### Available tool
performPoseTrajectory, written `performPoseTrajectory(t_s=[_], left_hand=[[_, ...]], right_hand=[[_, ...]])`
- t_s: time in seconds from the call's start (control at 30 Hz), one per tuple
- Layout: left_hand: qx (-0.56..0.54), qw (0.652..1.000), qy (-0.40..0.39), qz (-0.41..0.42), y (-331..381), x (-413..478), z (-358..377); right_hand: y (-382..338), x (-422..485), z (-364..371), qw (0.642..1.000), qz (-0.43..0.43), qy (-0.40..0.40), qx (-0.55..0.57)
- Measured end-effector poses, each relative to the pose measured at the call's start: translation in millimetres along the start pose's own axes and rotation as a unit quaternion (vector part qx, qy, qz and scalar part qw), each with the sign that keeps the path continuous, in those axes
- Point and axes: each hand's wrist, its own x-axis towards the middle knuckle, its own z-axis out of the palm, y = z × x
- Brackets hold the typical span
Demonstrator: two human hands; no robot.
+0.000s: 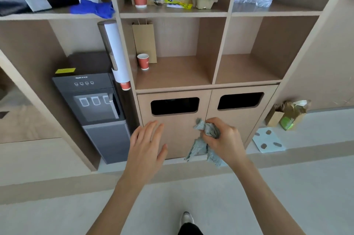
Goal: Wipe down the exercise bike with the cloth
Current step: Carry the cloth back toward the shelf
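A crumpled grey-blue cloth (pixel 201 151) hangs from my right hand (pixel 224 138), whose fingers are curled round its upper part. To the left of it, my left hand (pixel 147 142) is held out with straight, spread fingers and holds nothing. Both hands are in front of the wooden cabinet doors (pixel 178 129). No exercise bike is in view.
A wooden shelf unit (pixel 172 81) fills the view, with two bin slots (pixel 174 105) in the lower doors. A dark water dispenser (pixel 95 108) with a cup holder (pixel 118 56) stands on the left. Paper bags (pixel 287 114) and a sheet (pixel 268 139) lie on the right. My shoe (pixel 186 218) shows below.
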Motion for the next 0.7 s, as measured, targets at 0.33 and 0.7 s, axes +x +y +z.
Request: performPoseTrajectory(t_s=[0.33,0.7], left_hand=[[0.014,0.998,0.025,-0.057,-57.8,170.5,63.6],[0.015,0.998,0.016,-0.065,-141.8,292.3,137.8]], right_hand=[[72.2,210.6,71.0,0.996,-0.021,-0.064,0.058],[127.4,340.9,173.5,0.995,-0.013,-0.093,0.022]])
